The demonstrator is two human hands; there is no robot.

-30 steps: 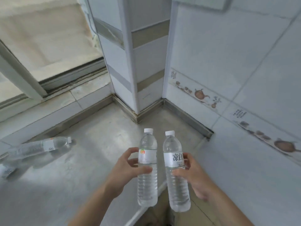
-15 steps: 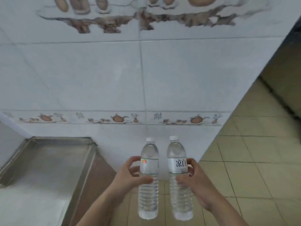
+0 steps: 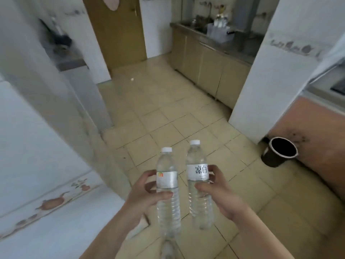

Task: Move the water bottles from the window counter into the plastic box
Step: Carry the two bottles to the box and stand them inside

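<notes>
A: Starting on the left, what has the left hand (image 3: pixel 143 195) got?
B: Its fingers are wrapped round the left bottle (image 3: pixel 168 191) at the label band, thumb across the front; the bottle is upright, in the air over the tiled floor (image 3: pixel 168 116)
A: And the other?
B: The right hand (image 3: pixel 222 195) is closed round the right bottle (image 3: pixel 198 184) at its label, just beside the first, whether touching is unclear
A: How will they handle?
B: Both look full, so probably weighty; thin clear plastic likely dents if squeezed. The mid-body label grip seems sound, above the ribbed part
A: And the plastic box?
B: Possibly the clear tub (image 3: pixel 217 33) on the far counter (image 3: pixel 214 45), too blurred to confirm
</notes>
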